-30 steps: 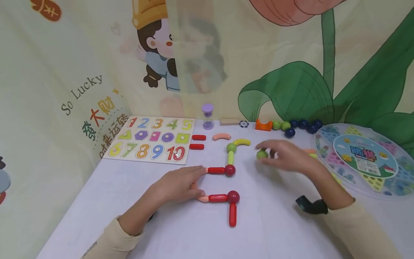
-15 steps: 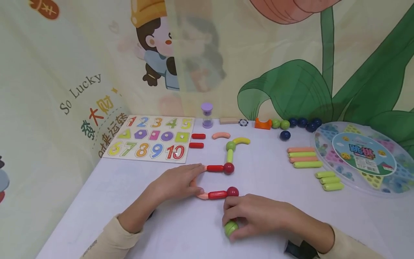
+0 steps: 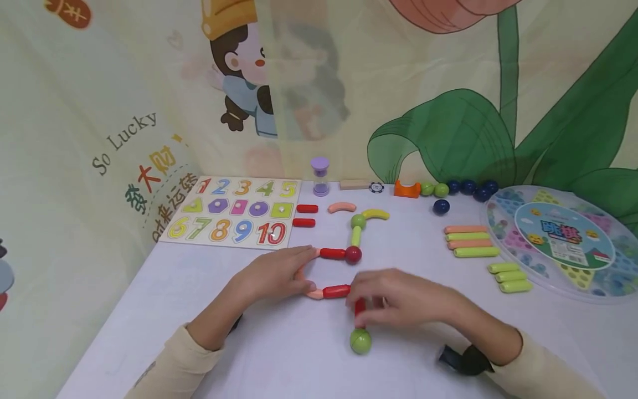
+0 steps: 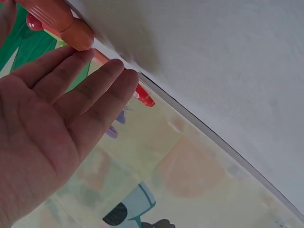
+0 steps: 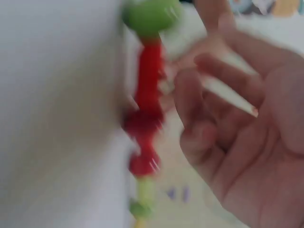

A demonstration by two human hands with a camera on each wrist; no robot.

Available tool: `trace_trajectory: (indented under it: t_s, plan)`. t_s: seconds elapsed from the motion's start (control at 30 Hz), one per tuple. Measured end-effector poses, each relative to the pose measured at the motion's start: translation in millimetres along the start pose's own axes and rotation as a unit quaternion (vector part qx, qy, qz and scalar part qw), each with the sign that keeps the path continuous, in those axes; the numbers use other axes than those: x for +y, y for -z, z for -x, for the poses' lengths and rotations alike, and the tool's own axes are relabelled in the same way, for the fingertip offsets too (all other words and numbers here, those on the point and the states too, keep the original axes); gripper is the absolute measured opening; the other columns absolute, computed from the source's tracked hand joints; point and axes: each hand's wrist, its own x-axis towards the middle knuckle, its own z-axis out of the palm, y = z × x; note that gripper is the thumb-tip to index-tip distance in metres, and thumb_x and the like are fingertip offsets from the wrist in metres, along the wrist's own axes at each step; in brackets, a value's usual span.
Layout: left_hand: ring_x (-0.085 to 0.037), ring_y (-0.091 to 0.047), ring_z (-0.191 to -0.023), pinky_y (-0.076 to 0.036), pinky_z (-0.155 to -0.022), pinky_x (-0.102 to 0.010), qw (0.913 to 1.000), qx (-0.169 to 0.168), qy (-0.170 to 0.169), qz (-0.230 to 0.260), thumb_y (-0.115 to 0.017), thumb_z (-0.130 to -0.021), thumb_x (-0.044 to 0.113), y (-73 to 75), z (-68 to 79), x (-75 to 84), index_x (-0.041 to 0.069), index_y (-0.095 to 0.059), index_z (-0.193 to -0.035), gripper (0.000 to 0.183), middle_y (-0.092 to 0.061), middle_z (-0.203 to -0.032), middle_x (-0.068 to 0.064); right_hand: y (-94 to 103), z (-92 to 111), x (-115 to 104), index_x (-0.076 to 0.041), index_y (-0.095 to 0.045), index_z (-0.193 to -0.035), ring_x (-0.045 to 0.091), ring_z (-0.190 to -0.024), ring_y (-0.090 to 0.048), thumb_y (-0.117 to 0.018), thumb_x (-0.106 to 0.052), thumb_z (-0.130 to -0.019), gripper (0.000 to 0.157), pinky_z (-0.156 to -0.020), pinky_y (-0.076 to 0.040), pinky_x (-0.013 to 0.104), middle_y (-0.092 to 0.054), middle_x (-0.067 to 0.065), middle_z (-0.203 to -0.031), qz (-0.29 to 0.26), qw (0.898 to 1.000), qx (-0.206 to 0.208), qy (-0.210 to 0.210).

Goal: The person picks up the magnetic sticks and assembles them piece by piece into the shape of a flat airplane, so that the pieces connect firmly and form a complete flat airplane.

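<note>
A chain of magnetic sticks and balls lies on the white table. My left hand (image 3: 279,272) rests at its left end, fingers straight, touching the salmon curved sticks (image 3: 314,293); in the left wrist view the fingertips meet a stick (image 4: 81,35). My right hand (image 3: 399,296) is over the lower red stick (image 3: 360,313), covering the red ball above it. At that stick's near end sits a green ball (image 3: 360,341). The right wrist view, blurred, shows loosely bent fingers (image 5: 190,95) beside the chain, nothing between them. Farther up are a red ball (image 3: 353,254) and a green ball (image 3: 358,220).
A number puzzle board (image 3: 229,213) lies at the left, beside two loose red sticks (image 3: 305,223). An hourglass (image 3: 320,177) stands at the back. Dark blue balls (image 3: 441,207), green sticks (image 3: 515,286) and a round game box (image 3: 563,238) are at the right.
My right hand carried the green ball from the back right to the near end of the red stick, then let go and moved up along the stick. The left hand stayed in place.
</note>
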Motion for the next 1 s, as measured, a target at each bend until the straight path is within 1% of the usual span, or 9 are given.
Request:
trace_trajectory:
  t_s: [0.13, 0.23, 0.4, 0.53, 0.63, 0.73, 0.8, 0.93, 1.0]
  plan:
    - [-0.013, -0.033, -0.127, -0.035, -0.097, -0.036, 0.9998, 0.014, -0.008, -0.015, -0.062, -0.081, 0.045, 1.4, -4.5, 0.8, 0.017, -0.041, -0.137, 0.067, -0.04, -0.138, 0.001, 43.3, -27, 32, -0.018, -0.066, -0.102, 0.007, -0.075, -0.053, -0.066, -0.022, -0.083, 0.02, -0.063, -0.048, 0.023, -0.06, -0.012, -0.092, 0.071, 0.986, 0.14, -0.058]
    - [-0.015, -0.035, -0.126, -0.036, -0.097, -0.037, 0.9995, 0.017, -0.01, -0.025, -0.063, -0.081, 0.043, 2.3, -7.4, 1.6, 0.015, -0.042, -0.136, 0.066, -0.042, -0.137, 0.0, 65.0, -57, 61, -0.012, -0.067, -0.102, 0.015, -0.082, -0.054, -0.066, -0.016, -0.083, 0.02, -0.068, -0.049, 0.028, -0.062, -0.003, -0.094, 0.103, 0.969, 0.187, -0.124]
    - [-0.015, -0.035, -0.126, -0.037, -0.096, -0.037, 0.9997, 0.009, -0.005, -0.021, -0.066, -0.079, 0.043, 1.6, -9.5, 1.5, 0.015, -0.041, -0.137, 0.069, -0.042, -0.137, 0.0, 71.9, -108, 92, -0.013, -0.061, -0.117, 0.023, -0.105, -0.051, -0.064, -0.027, -0.084, 0.036, -0.087, -0.044, 0.039, -0.059, 0.004, -0.113, 0.135, 0.959, 0.127, -0.213]
    - [-0.015, -0.036, -0.126, -0.037, -0.096, -0.036, 0.9998, 0.011, -0.012, -0.014, -0.066, -0.079, 0.043, -0.1, -9.8, 1.2, 0.014, -0.041, -0.137, 0.069, -0.042, -0.137, -0.001, 64.4, -131, 100, -0.014, -0.064, -0.113, 0.018, -0.09, -0.053, -0.065, -0.027, -0.083, 0.032, -0.081, -0.045, 0.033, -0.062, 0.001, -0.098, 0.189, 0.953, 0.091, -0.218]
    - [-0.015, -0.036, -0.126, -0.037, -0.096, -0.036, 0.9997, 0.015, -0.009, -0.014, -0.066, -0.079, 0.043, -1.4, -9.0, 1.8, 0.015, -0.041, -0.137, 0.069, -0.042, -0.137, 0.0, 60.2, -134, 95, -0.012, -0.067, -0.104, 0.016, -0.076, -0.052, -0.064, -0.028, -0.084, 0.025, -0.069, -0.045, 0.028, -0.06, -0.001, -0.082, 0.208, 0.951, 0.131, -0.189]
    - [-0.016, -0.036, -0.126, -0.037, -0.096, -0.037, 0.9995, 0.02, -0.009, -0.025, -0.066, -0.079, 0.044, -1.9, -7.5, 3.0, 0.015, -0.041, -0.137, 0.069, -0.042, -0.137, -0.001, 62.4, -122, 78, -0.011, -0.061, -0.109, 0.018, -0.072, -0.051, -0.057, -0.031, -0.089, 0.028, -0.064, -0.047, 0.026, -0.058, 0.001, -0.082, 0.087, 0.962, 0.198, -0.167]
    - [-0.018, -0.035, -0.126, -0.036, -0.097, -0.038, 0.9992, 0.021, -0.014, -0.032, -0.065, -0.079, 0.044, -1.8, -6.9, 4.5, 0.015, -0.041, -0.137, 0.069, -0.041, -0.137, -0.001, 65.9, -104, 63, -0.011, -0.052, -0.115, 0.021, -0.072, -0.051, -0.049, -0.026, -0.093, 0.027, -0.063, -0.047, 0.027, -0.058, 0.01, -0.087, -0.101, 0.961, 0.211, -0.149]
    - [-0.019, -0.03, -0.129, -0.032, -0.099, -0.04, 0.999, 0.018, -0.031, -0.025, -0.063, -0.08, 0.045, -1.3, -6.3, 8.3, 0.016, -0.039, -0.138, 0.069, -0.036, -0.14, -0.001, 62.2, -52, 41, -0.005, -0.041, -0.119, 0.026, -0.07, -0.049, -0.043, -0.018, -0.094, 0.028, -0.061, -0.045, 0.029, -0.05, 0.025, -0.096, -0.407, 0.893, 0.145, -0.125]
    - [-0.021, -0.026, -0.131, -0.031, -0.1, -0.041, 0.9989, 0.016, -0.041, -0.016, -0.062, -0.081, 0.047, -1.3, -6.6, 11.7, 0.018, -0.037, -0.139, 0.07, -0.033, -0.142, 0.0, 51.8, -27, 35, -0.003, -0.042, -0.115, 0.025, -0.065, -0.047, -0.044, -0.02, -0.095, 0.026, -0.058, -0.042, 0.028, -0.048, 0.028, -0.092, -0.416, 0.896, 0.094, -0.125]
